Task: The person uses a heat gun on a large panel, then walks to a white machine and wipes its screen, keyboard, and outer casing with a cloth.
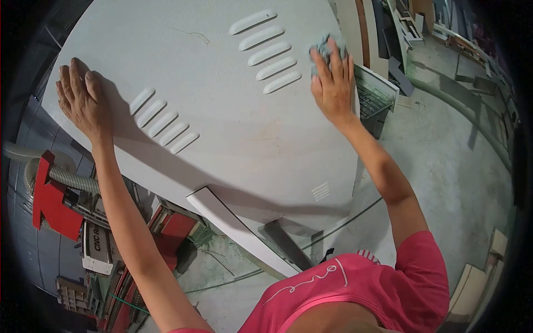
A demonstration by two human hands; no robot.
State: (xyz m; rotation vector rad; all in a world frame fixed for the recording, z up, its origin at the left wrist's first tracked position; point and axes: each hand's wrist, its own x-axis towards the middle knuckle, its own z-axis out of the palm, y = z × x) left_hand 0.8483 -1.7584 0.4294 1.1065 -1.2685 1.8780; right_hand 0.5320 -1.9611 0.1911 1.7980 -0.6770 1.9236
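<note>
A large pale grey panel (222, 105) with two groups of raised louvres spreads out in front of me. My left hand (83, 102) rests on its left edge, fingers slightly spread, with nothing held. Near the right edge, my right hand (335, 83) presses a crumpled grey-blue cloth (320, 49) against the surface, its fingers over the cloth. The right group of louvres (269, 53) lies just left of that hand; the left group (161, 119) is to the right of my left wrist. Faint brownish marks show mid-panel.
A white board (244, 230) leans from the panel's lower edge toward my body. Red machinery (58, 200) with a ribbed hose stands at the left. A dark crate (375, 97) is beyond the right edge. A thick hose (461, 105) crosses the floor, and boards lie at lower right.
</note>
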